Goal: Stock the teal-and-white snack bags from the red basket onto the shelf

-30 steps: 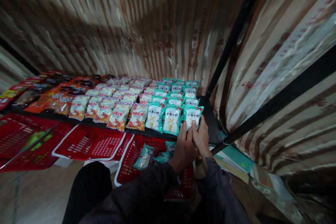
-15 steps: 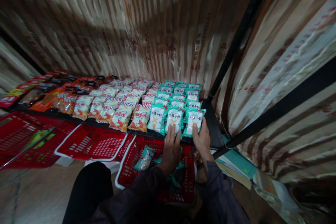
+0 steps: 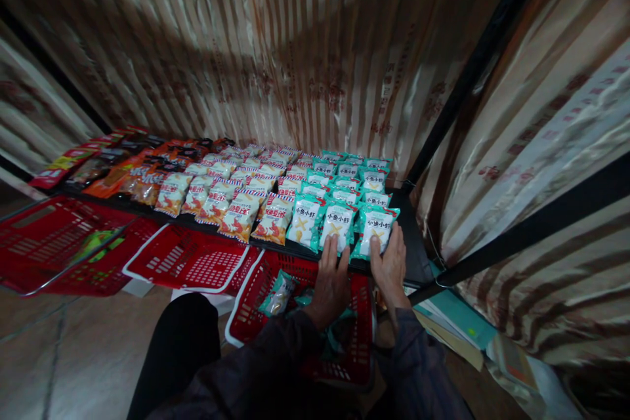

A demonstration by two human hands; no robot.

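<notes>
Rows of teal snack packets lie on a low black shelf, beside rows of red-and-white packets. My left hand rests flat, fingers spread, on the lower edge of the middle front teal packet. My right hand lies flat with fingers apart on the rightmost front teal packet. Neither hand grips anything. Below my hands stands a red basket with a few more teal packets in it.
Two more red baskets stand on the floor to the left. Orange and dark packets fill the shelf's left end. Striped satin cloth hangs behind and to the right. Black frame bars cross at right; papers lie below.
My two hands were together on the rightmost front packet; the left moved over to the middle front packet. Both now lie flat, and the view shifted slightly rightward.
</notes>
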